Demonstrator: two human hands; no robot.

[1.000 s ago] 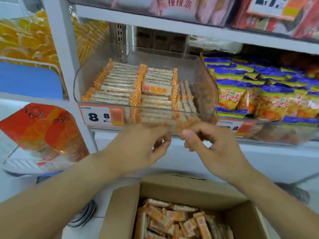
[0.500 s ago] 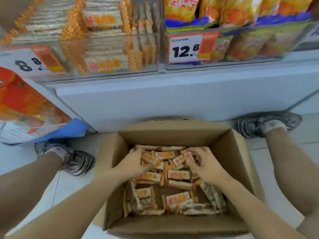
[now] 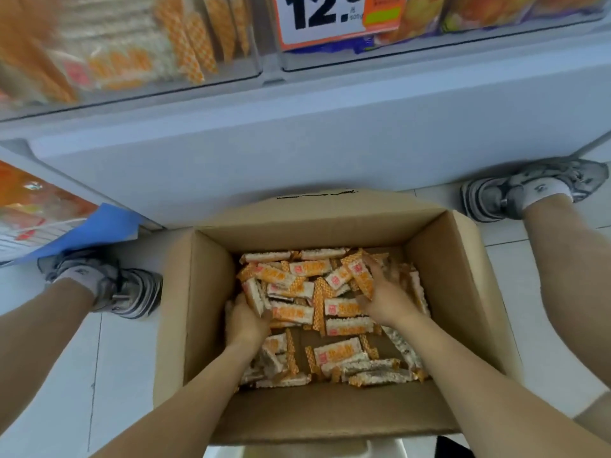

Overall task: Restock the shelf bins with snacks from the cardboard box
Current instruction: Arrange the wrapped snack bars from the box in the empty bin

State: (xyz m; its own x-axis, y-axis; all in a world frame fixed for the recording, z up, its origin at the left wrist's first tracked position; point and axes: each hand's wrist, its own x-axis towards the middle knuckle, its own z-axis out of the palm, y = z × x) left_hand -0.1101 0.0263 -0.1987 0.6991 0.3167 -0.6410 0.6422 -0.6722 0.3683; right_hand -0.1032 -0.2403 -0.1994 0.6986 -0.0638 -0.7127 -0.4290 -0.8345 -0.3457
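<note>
An open cardboard box stands on the floor below me, holding several white-and-orange wrapped snack bars. Both my hands are down inside it. My left hand grips a bar at the pile's left side. My right hand curls round a bar or two at the pile's right side. Above, at the top left, a clear shelf bin holds the same kind of bars, blurred.
A second clear bin with orange-and-purple bags and a 12.8 price tag sits at the top right. The white shelf base runs behind the box. My two shoes flank the box. An orange-printed bag on blue card lies left.
My hands dropped from the front of the shelf bin down into the box and now grip bars. The view tilted down to the box.
</note>
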